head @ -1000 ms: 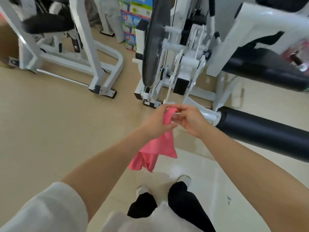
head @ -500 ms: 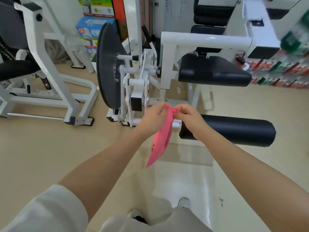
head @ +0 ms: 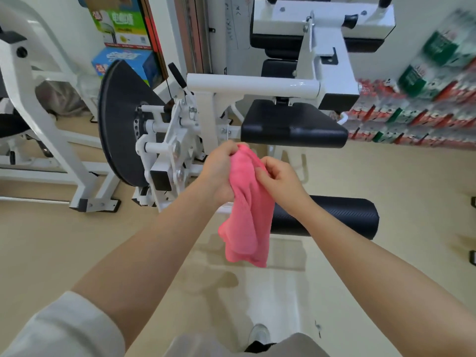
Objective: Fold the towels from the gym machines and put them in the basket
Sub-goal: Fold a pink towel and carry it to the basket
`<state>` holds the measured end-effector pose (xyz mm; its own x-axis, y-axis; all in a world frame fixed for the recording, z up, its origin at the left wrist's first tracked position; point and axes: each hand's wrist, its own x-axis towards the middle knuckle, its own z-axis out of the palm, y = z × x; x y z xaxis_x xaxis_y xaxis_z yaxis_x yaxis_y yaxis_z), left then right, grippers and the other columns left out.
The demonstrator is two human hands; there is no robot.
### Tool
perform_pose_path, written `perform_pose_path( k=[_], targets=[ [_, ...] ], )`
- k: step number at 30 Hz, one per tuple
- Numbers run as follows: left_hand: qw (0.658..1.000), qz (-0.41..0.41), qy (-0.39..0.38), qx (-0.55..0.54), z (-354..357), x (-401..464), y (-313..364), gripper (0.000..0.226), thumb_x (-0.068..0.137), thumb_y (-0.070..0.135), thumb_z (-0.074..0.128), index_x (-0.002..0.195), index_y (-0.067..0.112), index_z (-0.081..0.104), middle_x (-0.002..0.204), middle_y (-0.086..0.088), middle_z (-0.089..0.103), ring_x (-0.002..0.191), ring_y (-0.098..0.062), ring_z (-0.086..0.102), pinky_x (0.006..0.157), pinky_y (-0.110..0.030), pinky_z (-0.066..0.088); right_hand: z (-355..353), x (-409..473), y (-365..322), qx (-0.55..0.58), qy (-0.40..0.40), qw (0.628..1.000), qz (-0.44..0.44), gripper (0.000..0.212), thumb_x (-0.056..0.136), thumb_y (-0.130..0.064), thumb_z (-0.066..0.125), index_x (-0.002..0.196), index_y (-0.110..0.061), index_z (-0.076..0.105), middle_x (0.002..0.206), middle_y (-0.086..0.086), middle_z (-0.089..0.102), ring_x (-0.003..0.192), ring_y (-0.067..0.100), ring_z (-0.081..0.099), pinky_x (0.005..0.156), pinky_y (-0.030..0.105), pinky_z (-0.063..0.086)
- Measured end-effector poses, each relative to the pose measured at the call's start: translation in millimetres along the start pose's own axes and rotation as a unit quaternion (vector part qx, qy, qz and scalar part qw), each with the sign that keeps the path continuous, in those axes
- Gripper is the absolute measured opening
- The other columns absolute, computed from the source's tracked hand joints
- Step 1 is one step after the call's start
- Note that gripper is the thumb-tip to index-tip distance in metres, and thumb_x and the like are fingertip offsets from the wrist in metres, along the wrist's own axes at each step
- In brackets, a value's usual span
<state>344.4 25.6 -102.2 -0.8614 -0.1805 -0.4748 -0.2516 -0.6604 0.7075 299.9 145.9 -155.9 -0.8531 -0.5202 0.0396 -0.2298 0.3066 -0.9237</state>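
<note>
We hold the pink towel (head: 248, 210) in front of the black roller pad (head: 332, 219). Our left hand (head: 219, 173) grips its bunched top; our right hand (head: 279, 177) pinches its edge just beside. The cloth hangs loose above the floor (head: 77, 253).

Head-worn view, forward-down, close on hands (head: 247, 173)

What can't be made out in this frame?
- Basket: not in the head view.
- Left hand fingertips: hidden behind the towel.
- Towel's fold state: bunched, layers unclear.
- Packs at right: motion-blurred, labels unreadable.
- Roller pad: left end hidden by towel and right hand.
</note>
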Motion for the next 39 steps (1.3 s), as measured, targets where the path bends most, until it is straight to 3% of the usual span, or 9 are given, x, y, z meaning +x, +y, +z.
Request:
perform_pose_path(
  k=[4,7,10,15,19,25,33,36,39],
  targets=[
    [0.993,0.003,-0.046,-0.107,11.3,-5.1,-1.7,0.028,0.086,0.016,0.037,0.06,0.015,0.047,0.045,0.001,0.047,0.042,-0.013,0.048,0.05,-0.02,0.044,-32.0,-11.7,24.8,-0.002,-0.064,0.996,0.069,0.046,0.084,-0.044,0.056,0.084,0.001,0.062,0.075,0.011,0.06,0.07,0.019,0.054,0.066,0.039,0.044],
    [0.988,0.021,-0.078,-0.131,4.4,-4.2,-2.2,0.029,0.081,0.019,0.041,0.053,0.015,0.049,0.05,0.002,0.044,0.052,-0.012,0.043,0.055,-0.023,0.043,-51.9,-19.2,36.6,0.02,-0.091,0.991,0.093,0.021,0.088,-0.027,0.061,0.085,-0.008,0.069,0.088,0.008,0.071,0.08,0.017,0.065,0.08,0.042,0.053],
    [0.992,0.056,-0.001,0.112,-1.3,3.4,-12.1,0.017,0.079,0.024,0.052,0.066,0.014,0.057,0.059,0.001,0.052,0.06,-0.015,0.05,0.065,-0.028,0.043,-60.6,-24.2,34.1,0.082,-0.115,0.985,0.099,0.014,0.09,-0.011,0.059,0.079,-0.012,0.069,0.079,0.002,0.07,0.071,0.011,0.065,0.073,0.034,0.052],
    [0.771,0.154,-0.063,0.615,10.1,-2.9,-30.9,0.054,0.075,0.042,0.072,0.123,0.027,0.05,0.11,0.013,0.056,0.095,-0.009,0.056,0.085,-0.026,0.045,-64.4,-27.0,19.4,0.146,-0.168,0.97,0.099,0.017,0.093,-0.018,0.052,0.095,-0.016,0.069,0.084,0.003,0.071,0.078,0.012,0.067,0.074,0.024,0.054],
    [0.66,0.13,-0.165,0.722,21.3,-9.7,-36.0,0.03,0.079,0.041,0.068,0.093,0.014,0.063,0.082,0.004,0.062,0.08,-0.015,0.058,0.074,-0.029,0.047,-71.4,-26.9,18.4,0.209,-0.287,0.921,0.157,0.015,0.085,-0.016,0.055,0.097,-0.013,0.065,0.076,-0.004,0.072,0.07,0.006,0.068,0.062,0.016,0.052],
    [0.639,0.204,-0.118,0.732,19.7,-8.7,-30.4,0.024,0.082,0.023,0.065,0.064,0.018,0.05,0.059,0.01,0.047,0.057,-0.005,0.043,0.057,-0.024,0.033,-93.7,-27.8,26.6,0.178,-0.361,0.902,0.156,0.026,0.067,-0.03,0.077,0.079,-0.009,0.068,0.073,0.005,0.062,0.069,0.015,0.059,0.069,0.023,0.046],
    [0.882,0.23,0.065,0.406,20.7,-7.4,-28.6,0.019,0.083,0.008,0.055,0.072,0.021,0.063,0.066,0.007,0.06,0.065,-0.008,0.057,0.061,-0.019,0.045,-91.6,-26.2,18.5,0.159,-0.222,0.954,0.124,0.022,0.1,-0.018,0.037,0.085,-0.008,0.049,0.079,0.004,0.05,0.075,0.014,0.05,0.071,0.02,0.051],
    [0.789,0.201,0.08,0.575,16.4,-7.8,-31.0,0.039,0.069,0.029,0.061,0.107,0.022,0.056,0.09,0.005,0.062,0.087,-0.016,0.058,0.075,-0.026,0.044,-72.9,-20.1,16.4,0.093,-0.081,0.989,0.083,0.024,0.1,-0.022,0.038,0.083,-0.014,0.052,0.079,0.003,0.053,0.074,0.013,0.049,0.071,0.026,0.042],
    [0.664,0.234,-0.009,0.71,22.4,-10.6,-40.2,0.061,0.071,0.036,0.07,0.126,0.024,0.048,0.109,0.006,0.061,0.105,-0.017,0.057,0.081,-0.023,0.04,-66.5,-19.6,11.1,0.106,-0.101,0.987,0.067,0.022,0.097,-0.016,0.046,0.079,-0.012,0.058,0.076,0.007,0.058,0.071,0.015,0.053,0.066,0.027,0.044]
  ],
)
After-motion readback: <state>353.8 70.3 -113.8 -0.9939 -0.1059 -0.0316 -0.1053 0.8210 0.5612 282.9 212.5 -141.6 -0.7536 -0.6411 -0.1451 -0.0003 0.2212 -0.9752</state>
